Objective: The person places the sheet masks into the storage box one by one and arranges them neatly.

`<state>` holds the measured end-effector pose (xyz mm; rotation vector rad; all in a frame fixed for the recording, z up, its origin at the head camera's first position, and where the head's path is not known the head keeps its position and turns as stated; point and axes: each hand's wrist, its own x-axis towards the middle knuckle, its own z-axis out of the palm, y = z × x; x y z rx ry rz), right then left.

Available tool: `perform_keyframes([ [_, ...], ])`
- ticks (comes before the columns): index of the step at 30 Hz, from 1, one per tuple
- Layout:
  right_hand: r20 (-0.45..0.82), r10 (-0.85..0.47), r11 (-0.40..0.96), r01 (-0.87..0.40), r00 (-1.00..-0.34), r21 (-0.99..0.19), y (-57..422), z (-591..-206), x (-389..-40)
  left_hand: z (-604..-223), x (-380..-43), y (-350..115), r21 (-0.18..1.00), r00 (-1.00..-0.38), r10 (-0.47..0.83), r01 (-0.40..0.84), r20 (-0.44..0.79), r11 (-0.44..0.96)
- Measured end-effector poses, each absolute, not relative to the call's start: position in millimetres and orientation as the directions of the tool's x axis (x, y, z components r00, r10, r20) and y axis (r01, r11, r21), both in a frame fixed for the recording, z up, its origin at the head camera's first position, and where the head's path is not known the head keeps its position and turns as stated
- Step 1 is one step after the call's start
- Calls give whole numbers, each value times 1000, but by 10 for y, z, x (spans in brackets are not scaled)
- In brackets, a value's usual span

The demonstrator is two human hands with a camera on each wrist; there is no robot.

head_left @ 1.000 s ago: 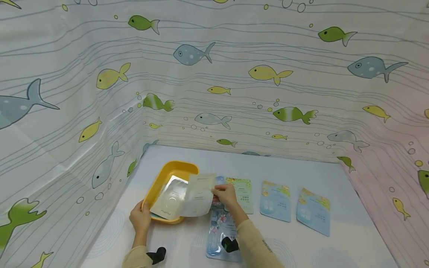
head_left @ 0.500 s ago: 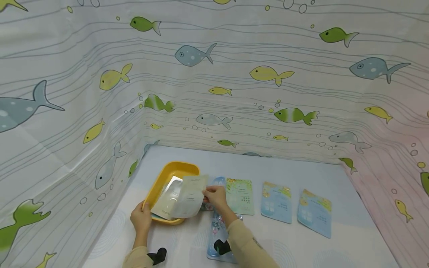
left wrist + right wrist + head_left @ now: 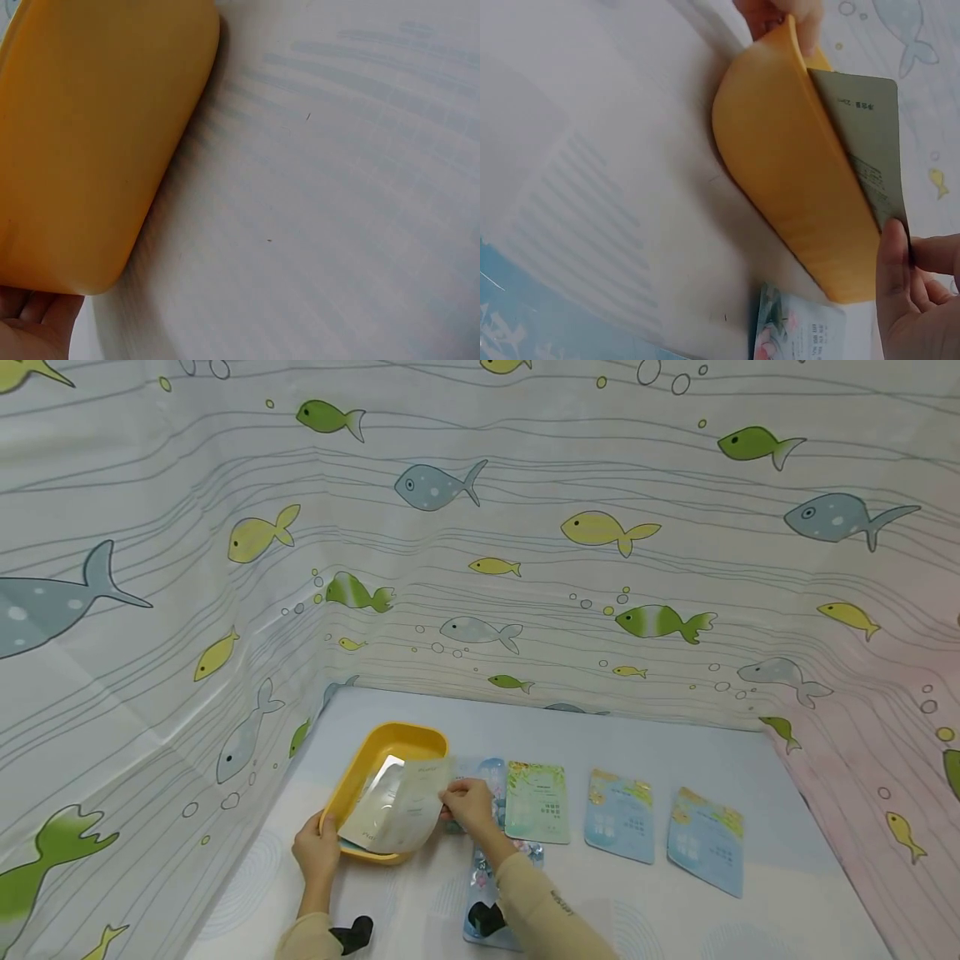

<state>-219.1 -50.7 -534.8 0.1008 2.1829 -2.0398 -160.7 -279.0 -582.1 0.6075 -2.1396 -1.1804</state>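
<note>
My left hand (image 3: 316, 852) grips the near-left rim of a yellow plastic basin (image 3: 363, 752), thumb over the rim. In the left wrist view its fingers (image 3: 45, 311) show at the basin's outer wall. My right hand (image 3: 471, 805) pinches the right edge of a pale flat face mask packet (image 3: 417, 814) between thumb and fingers. The packet slants over the basin's right rim, partly covering another pale, shiny packet (image 3: 369, 822) inside. The right wrist view shows the held packet (image 3: 866, 127) edge-on above the basin wall (image 3: 780, 142).
Right of the basin lie a green packet (image 3: 537, 803), a blue packet (image 3: 619, 815) and another blue packet (image 3: 705, 842). A flowered blue packet (image 3: 480, 877) is partly under my right forearm. Fish-print curtains (image 3: 525, 602) enclose the white table (image 3: 585, 735).
My right hand has moved left with the face mask packet, which now sits lower and further over the basin. My left hand keeps its grip on the rim.
</note>
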Motion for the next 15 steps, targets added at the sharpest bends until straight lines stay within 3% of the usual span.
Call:
perform_keyframes([
  [3, -166, -51, 92, 161, -985, -983, -546, -5365, -2191, -5786, -1611, -2756, 849, -712, -653, -154, 259, 505],
  [15, -212, -71, 94, 205, -975, -974, -606, -5344, -2165, -5770, -1602, -2743, 854, -708, -658, -154, 255, 497],
])
